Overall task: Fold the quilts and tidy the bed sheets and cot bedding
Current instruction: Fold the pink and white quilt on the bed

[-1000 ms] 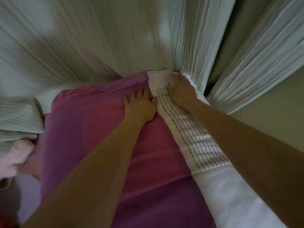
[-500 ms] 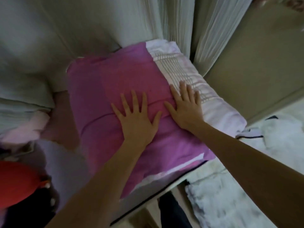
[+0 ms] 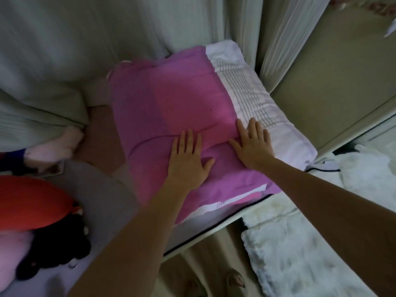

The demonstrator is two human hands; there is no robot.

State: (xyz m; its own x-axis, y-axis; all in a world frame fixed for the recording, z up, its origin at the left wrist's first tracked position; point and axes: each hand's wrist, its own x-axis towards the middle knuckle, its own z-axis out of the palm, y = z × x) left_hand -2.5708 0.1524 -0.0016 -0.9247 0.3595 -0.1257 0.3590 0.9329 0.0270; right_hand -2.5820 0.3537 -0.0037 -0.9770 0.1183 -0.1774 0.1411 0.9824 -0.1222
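Single head-worn view, looking forward and steeply down, close over left hand (image 3: 188, 160) and right hand (image 3: 252, 144) flat on quilt (image 3: 171, 99); curtain (image 3: 85, 39) beyond fingertips, floor below wrists.

Dim, soft, blurred wide-angle edges

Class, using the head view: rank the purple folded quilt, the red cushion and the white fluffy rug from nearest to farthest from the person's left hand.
1. Purple folded quilt: directly under the left hand, touching it.
2. Red cushion: off to the left, at the frame edge.
3. White fluffy rug: lower right, on the floor, beyond the bed's edge.
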